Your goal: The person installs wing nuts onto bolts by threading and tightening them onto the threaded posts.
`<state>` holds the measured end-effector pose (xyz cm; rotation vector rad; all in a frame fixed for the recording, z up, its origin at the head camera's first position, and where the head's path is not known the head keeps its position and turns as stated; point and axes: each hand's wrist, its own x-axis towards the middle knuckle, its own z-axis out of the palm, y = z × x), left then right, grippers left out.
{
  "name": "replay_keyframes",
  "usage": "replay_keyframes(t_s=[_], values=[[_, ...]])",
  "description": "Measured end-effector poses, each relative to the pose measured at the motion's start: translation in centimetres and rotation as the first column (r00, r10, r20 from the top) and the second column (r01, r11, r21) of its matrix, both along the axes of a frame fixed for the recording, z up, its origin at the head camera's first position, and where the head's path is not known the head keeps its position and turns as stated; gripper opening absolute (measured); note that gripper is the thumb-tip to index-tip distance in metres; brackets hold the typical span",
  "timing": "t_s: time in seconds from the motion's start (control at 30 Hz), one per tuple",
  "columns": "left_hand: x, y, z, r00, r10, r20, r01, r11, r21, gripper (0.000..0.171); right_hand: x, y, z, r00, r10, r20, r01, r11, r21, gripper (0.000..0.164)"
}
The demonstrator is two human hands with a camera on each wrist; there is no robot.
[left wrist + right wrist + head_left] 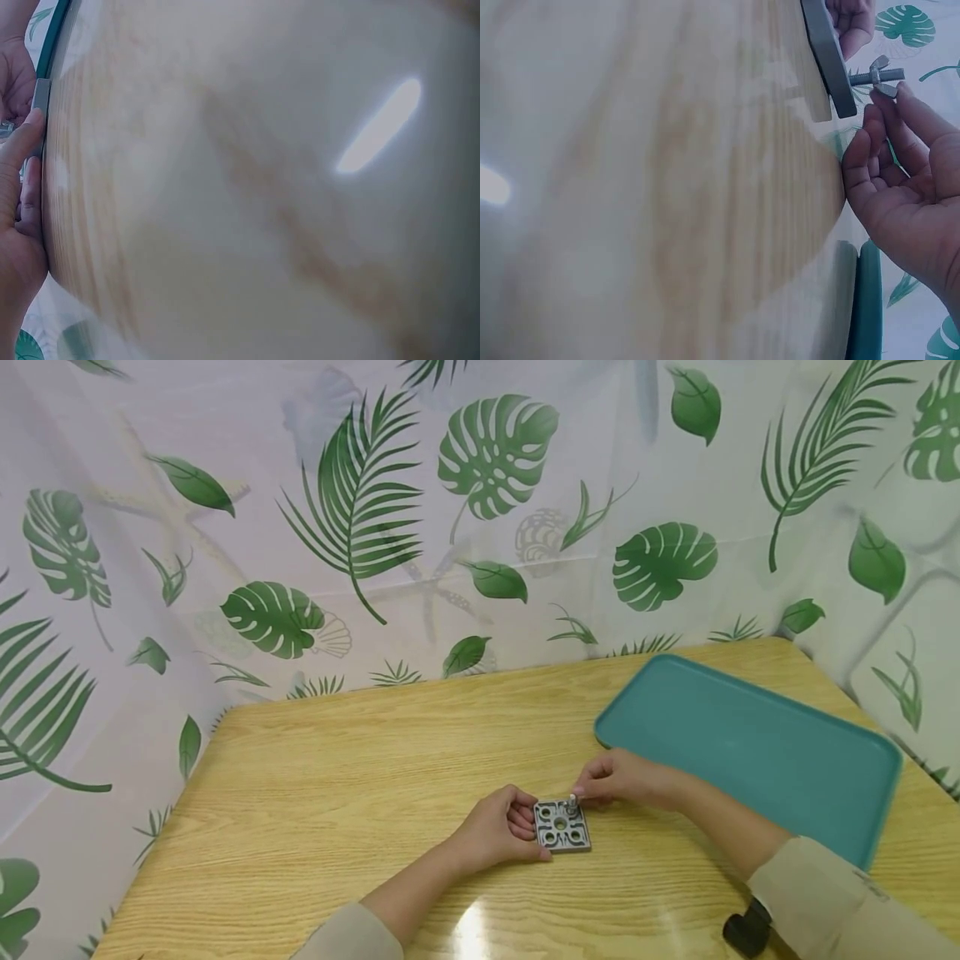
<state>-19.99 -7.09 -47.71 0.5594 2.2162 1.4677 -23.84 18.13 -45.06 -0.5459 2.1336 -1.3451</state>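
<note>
A square grey metal plate with several round holes lies flat on the wooden table. My left hand grips it at the left side, thumb on the near edge and fingers curled behind. At its far right corner a threaded bolt stands up out of the plate, with a wing nut partway along it. My right hand pinches a wing of that nut between thumb and fingertip. In the left wrist view, the plate shows only edge-on, beside the left thumb.
A teal tray lies on the table at the right, under and beyond my right forearm. Behind the table hangs a leaf-patterned cloth. A black device sits by the right sleeve.
</note>
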Motion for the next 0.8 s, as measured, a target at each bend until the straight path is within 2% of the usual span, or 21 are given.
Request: replay_keyframes(t_s=[0.27,0.5,0.7,0.8], values=[[0.0,0.1,-0.2,1.0,0.009,0.009,-0.009,1.0,0.013,0.06,1.0,0.5,0.0,1.0,-0.019,-0.012,0.019,0.999,-0.039,0.021],[0.0,0.0,0.0,1.0,0.004,-0.003,-0.004,1.0,0.009,0.06,1.2,0.3,0.1,0.998,0.015,-0.066,-0.018,0.999,-0.042,0.02],[0.0,0.1,0.1,1.0,0.003,0.005,-0.003,1.0,0.009,0.061,0.6,0.6,-0.2,0.999,-0.035,-0.025,0.034,0.998,-0.044,0.024],[0.0,0.1,0.1,1.0,0.004,0.002,-0.004,1.0,0.003,0.061,0.0,0.5,-0.5,0.999,-0.015,-0.041,0.012,0.997,-0.078,0.028]])
